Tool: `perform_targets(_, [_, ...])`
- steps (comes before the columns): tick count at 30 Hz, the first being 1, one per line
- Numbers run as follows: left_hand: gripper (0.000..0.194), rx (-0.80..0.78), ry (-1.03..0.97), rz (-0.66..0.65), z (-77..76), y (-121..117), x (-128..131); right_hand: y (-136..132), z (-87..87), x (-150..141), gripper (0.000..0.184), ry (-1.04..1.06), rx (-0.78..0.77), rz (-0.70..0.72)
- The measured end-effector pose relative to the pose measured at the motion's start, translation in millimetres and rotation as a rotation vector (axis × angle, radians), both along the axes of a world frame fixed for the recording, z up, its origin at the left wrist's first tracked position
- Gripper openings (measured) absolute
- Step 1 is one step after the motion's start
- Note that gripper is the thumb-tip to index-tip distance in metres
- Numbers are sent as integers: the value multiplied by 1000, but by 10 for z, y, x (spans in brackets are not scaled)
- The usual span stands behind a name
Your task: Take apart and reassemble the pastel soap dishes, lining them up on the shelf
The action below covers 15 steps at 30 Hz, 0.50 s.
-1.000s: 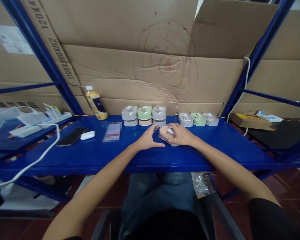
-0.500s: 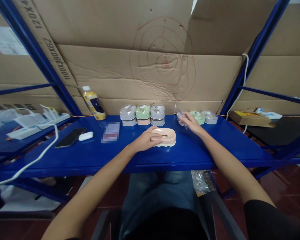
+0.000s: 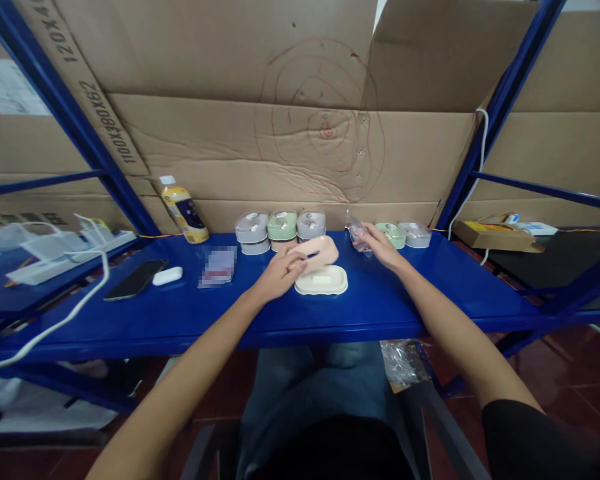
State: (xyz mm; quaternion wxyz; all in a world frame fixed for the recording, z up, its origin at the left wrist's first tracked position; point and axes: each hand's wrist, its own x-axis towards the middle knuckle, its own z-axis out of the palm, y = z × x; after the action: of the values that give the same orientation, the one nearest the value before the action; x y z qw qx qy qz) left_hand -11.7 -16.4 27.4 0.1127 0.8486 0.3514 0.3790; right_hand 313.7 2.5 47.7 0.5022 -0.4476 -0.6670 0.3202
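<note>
Lifting a peach-coloured, oval, plastic-looking shell with a dark slot (image 3: 327,251) in our left hand (image 3: 280,272), we hold it tilted, fingers and thumb closed on its left end. Directly beneath it, a cream-coloured oval base with a wavy rim (image 3: 323,285) lies flat on the blue, glossy tabletop (image 3: 370,303). The shell overlaps the base's far edge in our view, and we cannot tell whether the two touch.

Taking the base as the centre of our dial, our right hand (image 3: 379,245) is at two o'clock, its fingers curled around a clear, thin plastic cover (image 3: 357,235). The fingers hide part of that cover, so we cannot tell what lies behind it.

Farther out at two o'clock, we see a green oval box under a clear cover (image 3: 391,235) and, beside it, a grey oval box under a clear cover (image 3: 416,235). Between ten and twelve o'clock stand three two-high stacks of covered oval boxes (image 3: 253,228), topped grey, green and grey. At ten o'clock a yellow bottle with a dark label and white cap (image 3: 185,212) leans against the brown cardboard wall (image 3: 205,147).
</note>
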Motion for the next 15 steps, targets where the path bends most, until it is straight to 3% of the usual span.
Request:
perform_targets(2, [39, -29, 108, -123, -8, -72, 45, -67, 35, -11, 60, -71, 47, 74])
perform_targets(5, [43, -84, 151, -172, -38, -114, 98, -179, 83, -64, 65, -216, 146, 261])
perform_targets(8, [68, -158, 106, -137, -85, -91, 124, -263, 104, -179, 71, -363, 242, 413])
perform_targets(12, [112, -244, -14, -143, -148, -50, 156, -318, 97, -368, 74, -493, 330, 463])
perform_targets(15, [123, -272, -60, -185, -166, -38, 187, -324, 56, -467, 74, -567, 362, 484])
